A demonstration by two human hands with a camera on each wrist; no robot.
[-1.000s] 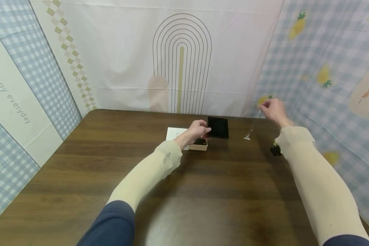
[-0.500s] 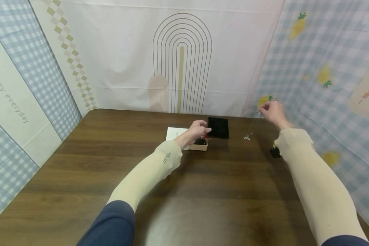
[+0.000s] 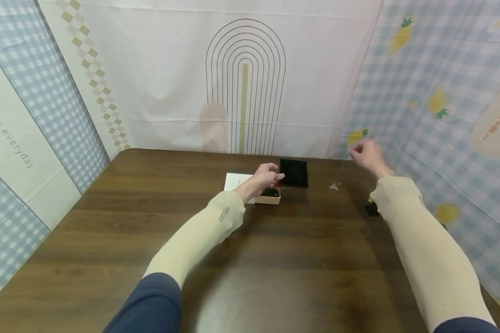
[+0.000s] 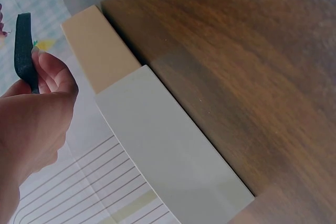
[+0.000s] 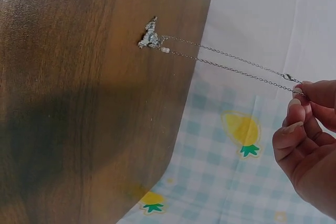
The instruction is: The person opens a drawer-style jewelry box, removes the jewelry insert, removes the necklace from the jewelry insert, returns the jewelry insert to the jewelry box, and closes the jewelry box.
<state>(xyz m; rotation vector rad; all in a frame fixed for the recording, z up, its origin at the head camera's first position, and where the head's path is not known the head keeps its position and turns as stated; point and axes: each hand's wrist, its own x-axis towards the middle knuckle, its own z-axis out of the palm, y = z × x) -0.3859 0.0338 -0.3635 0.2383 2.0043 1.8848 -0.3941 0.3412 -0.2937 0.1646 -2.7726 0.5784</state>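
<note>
1. necklace (image 5: 149,38): chain hangs from the right hand (image 3: 368,156), silver-coloured pendant at the low end, over the far right part of the table. poor angle, so can't tell if the pendant touches the wood or sits just above it.
2. right hand: grasping, thumb and fingertips pinch the chain at its upper end. clasp (image 5: 288,77) is on one strand, just beside the fingertips. two strands run nearly side by side down to the pendant; small pale bead next to it.
3. left hand (image 3: 264,177): grasping, thumb and fingers pinch the near-left edge of a flat black pad (image 3: 293,173). pad is raised clear of the table, thin and edge-on in the left wrist view.
4. white outer box (image 4: 168,140): on the table, partly behind the left hand and wrist in the head view. tan tray (image 4: 102,51) sticks out of its right end, dark inside, near the pad.
5. both forearms: cream covers, navy sleeves above.
6. table (image 3: 283,259): dark brown wood grain. white cloth (image 3: 171,69) with arch lines behind, blue check cloth (image 3: 454,152) with pineapples on the right.
</note>
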